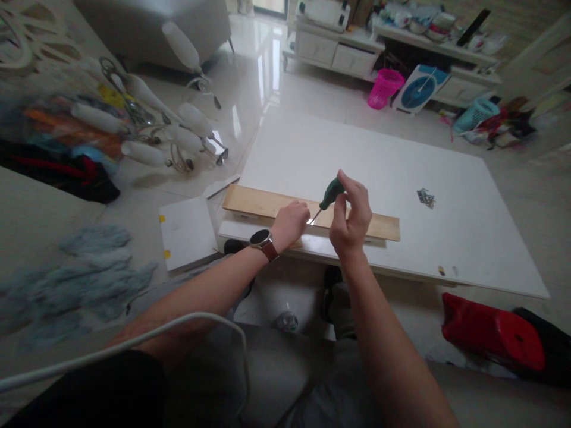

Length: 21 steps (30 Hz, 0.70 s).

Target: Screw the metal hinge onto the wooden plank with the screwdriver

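My right hand [351, 217] is closed on the green handle of a screwdriver [331, 194]. The screwdriver tilts, and its shaft points down and left to the wooden board [263, 203]. Beside the tip, my left hand [291, 224] rests on the board with its fingers curled together. What those fingers hold, if anything, is too small to make out. Under the long, narrow board lies a large white panel [303, 151]. A small pile of screws or metal fittings [426, 198] sits on the panel, off to the right.
Lamp arms with white shades [187, 139] lie on the floor at left, near a white box [187, 233]. A red plastic object [495, 333] stands at lower right. A white cable [178, 321] crosses over my left arm. Behind are a pink basket [386, 88] and a blue fan [420, 88].
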Tool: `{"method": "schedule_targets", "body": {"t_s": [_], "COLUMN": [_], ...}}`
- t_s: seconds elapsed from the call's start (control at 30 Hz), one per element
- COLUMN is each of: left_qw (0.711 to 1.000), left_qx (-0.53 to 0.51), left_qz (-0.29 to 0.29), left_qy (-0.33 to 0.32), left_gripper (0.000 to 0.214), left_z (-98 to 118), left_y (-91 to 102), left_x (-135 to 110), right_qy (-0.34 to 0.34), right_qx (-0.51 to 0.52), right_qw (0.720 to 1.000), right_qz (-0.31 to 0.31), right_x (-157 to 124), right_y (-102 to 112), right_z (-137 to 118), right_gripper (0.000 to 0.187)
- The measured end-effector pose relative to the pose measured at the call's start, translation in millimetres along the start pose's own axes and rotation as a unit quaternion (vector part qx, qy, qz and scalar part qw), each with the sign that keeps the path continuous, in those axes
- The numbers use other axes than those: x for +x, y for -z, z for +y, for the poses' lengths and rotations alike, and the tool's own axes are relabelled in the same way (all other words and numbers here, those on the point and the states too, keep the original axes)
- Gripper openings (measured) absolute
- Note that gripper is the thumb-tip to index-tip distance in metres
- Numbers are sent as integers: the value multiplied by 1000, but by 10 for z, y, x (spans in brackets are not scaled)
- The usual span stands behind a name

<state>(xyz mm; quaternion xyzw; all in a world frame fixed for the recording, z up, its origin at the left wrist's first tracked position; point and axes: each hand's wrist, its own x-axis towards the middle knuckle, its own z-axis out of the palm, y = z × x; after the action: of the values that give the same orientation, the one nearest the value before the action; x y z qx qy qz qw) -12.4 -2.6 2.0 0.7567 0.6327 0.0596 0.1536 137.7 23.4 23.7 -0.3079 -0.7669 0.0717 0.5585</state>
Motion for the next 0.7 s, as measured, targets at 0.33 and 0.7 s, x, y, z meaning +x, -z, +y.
{"method": "schedule_targets", "body": {"t_s": [0.33, 0.7], "left_qw": [1000, 1000], "left_qx": [0, 4], "left_qz": [12, 9], "left_qy": [-9, -8], "left_gripper": [30, 33], "left_z": [-32, -23], "left_y": [-56, -40], "left_x": [15, 10], "right_qy": [-24, -18], "right_qx": [0, -14], "right_qw": [1000, 1000], "right_qz": [-1, 8], "right_x": [-21, -26], "right_y": [11, 15], "right_z": [0, 6], "right_gripper": [42, 40]}}
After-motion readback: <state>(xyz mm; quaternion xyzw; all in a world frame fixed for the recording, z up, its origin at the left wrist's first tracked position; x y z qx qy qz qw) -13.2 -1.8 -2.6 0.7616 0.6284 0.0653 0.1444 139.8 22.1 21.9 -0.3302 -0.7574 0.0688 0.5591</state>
